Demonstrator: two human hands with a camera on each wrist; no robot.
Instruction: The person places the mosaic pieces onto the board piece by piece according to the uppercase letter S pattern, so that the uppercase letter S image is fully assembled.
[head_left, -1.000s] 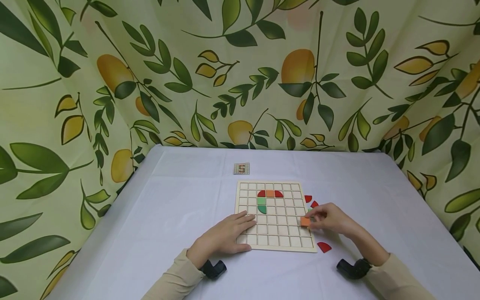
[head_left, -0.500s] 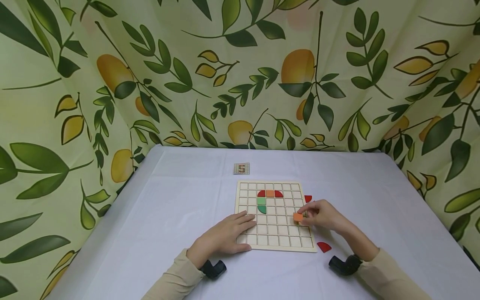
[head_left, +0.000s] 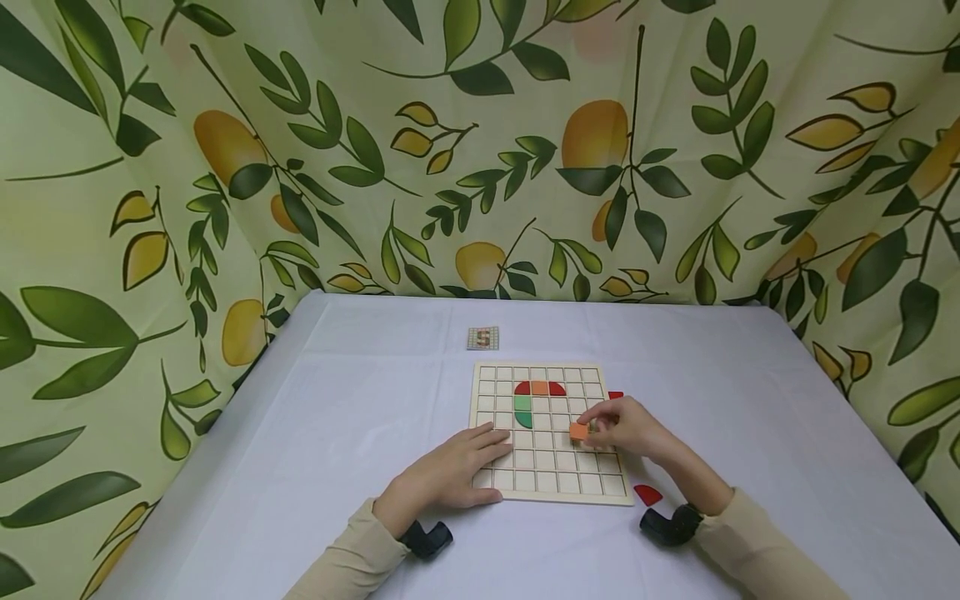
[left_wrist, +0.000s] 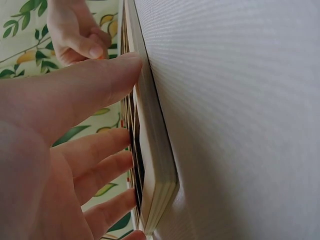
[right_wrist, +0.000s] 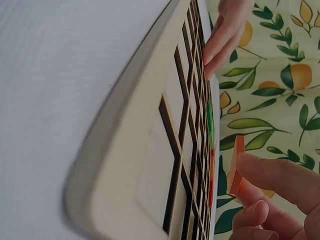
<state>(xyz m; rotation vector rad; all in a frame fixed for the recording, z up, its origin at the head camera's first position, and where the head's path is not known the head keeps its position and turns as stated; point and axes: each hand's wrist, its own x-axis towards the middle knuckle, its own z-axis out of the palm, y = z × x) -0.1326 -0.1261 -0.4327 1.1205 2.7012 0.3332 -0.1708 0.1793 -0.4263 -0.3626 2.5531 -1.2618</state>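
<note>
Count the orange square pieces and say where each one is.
2: one orange square sits in the grid board between two red pieces; the other orange square is pinched by the right hand, above the board. Others may be hidden behind that hand.

a curtain (head_left: 525, 121) hangs beyond the far edge of the table (head_left: 360, 417) and turns forward along the left and right edges — a pale cream-yellow ground printed with green leaves (head_left: 78, 315) and orange-yellow fruit (head_left: 596, 137). soft vertical folds run down it, most plainly past the far right corner. a white cloth (head_left: 397, 329) covers the table, faintly creased near the far left corner. the light is soft — shadows on the cloth are weak and blurred.
</note>
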